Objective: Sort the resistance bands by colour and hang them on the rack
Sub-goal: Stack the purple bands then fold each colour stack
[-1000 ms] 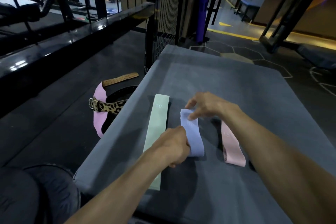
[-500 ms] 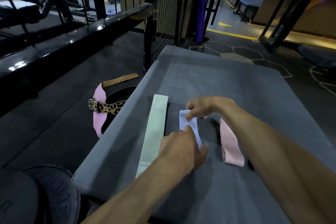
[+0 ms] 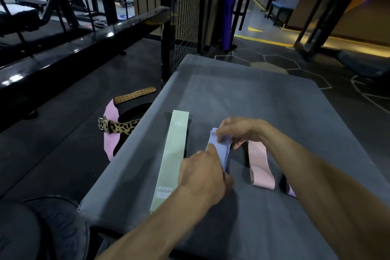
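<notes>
A grey padded bench (image 3: pixel 253 99) fills the centre of the view, standing on dark rubber gym flooring with hexagon markings further back. A black wire-mesh cage panel (image 3: pixel 185 27) rises at the bench's far left corner, and a glossy black rail (image 3: pixel 84 42) runs along the left. On the floor just left of the bench lies a leopard-print belt (image 3: pixel 122 127) over a pink belt (image 3: pixel 110 133). Three bands lie lengthwise on the bench. The green band (image 3: pixel 172 158) is flat and long, printed "30" at its far end. The lilac band (image 3: pixel 220 148) sits in the middle, its far end lifted off the surface; the right hand (image 3: pixel 242 131) pinches that far end, and the left hand (image 3: pixel 202 175) grips the near end with curled fingers. The pink band (image 3: pixel 260 167), marked "15", lies flat just right of it, partly behind the right forearm.
</notes>
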The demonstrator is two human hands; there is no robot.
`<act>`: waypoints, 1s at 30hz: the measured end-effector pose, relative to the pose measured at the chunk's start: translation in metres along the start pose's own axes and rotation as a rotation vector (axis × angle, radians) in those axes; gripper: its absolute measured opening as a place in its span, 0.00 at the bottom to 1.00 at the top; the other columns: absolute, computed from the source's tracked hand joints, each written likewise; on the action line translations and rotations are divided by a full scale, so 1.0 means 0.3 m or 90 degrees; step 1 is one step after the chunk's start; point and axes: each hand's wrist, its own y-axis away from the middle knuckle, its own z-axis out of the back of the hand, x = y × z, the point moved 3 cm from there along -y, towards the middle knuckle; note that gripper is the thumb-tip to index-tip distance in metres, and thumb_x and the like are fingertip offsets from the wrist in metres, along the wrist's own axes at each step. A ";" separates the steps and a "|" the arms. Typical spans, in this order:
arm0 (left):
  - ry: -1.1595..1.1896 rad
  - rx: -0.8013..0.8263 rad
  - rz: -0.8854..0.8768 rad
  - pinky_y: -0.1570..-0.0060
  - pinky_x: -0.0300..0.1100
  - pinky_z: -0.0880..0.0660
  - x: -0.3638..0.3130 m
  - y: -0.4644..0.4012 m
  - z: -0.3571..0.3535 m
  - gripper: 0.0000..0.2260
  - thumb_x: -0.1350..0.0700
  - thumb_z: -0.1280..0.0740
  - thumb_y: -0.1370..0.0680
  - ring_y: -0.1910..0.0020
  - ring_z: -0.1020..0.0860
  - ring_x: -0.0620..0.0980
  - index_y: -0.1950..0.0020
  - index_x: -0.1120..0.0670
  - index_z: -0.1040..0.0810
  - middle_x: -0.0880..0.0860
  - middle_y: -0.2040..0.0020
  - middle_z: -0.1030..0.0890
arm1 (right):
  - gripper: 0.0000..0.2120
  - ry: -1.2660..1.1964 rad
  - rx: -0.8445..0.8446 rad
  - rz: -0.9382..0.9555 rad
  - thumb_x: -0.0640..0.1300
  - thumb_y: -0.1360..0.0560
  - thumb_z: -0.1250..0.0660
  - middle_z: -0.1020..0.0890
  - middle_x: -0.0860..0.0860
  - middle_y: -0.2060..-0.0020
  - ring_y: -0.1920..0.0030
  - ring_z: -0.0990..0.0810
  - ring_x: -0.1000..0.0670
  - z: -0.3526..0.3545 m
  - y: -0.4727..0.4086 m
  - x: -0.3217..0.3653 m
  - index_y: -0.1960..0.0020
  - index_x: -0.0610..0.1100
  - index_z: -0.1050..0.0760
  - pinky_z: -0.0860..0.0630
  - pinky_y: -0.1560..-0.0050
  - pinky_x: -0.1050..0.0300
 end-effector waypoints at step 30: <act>-0.038 0.003 -0.070 0.60 0.47 0.37 0.015 -0.054 -0.030 0.17 0.40 0.49 0.17 0.54 0.21 0.57 0.36 0.50 0.36 0.54 0.48 0.20 | 0.16 0.372 -0.121 0.072 0.48 0.26 0.31 0.19 0.48 0.43 0.45 0.21 0.46 0.030 -0.030 0.030 0.39 0.48 0.24 0.23 0.43 0.50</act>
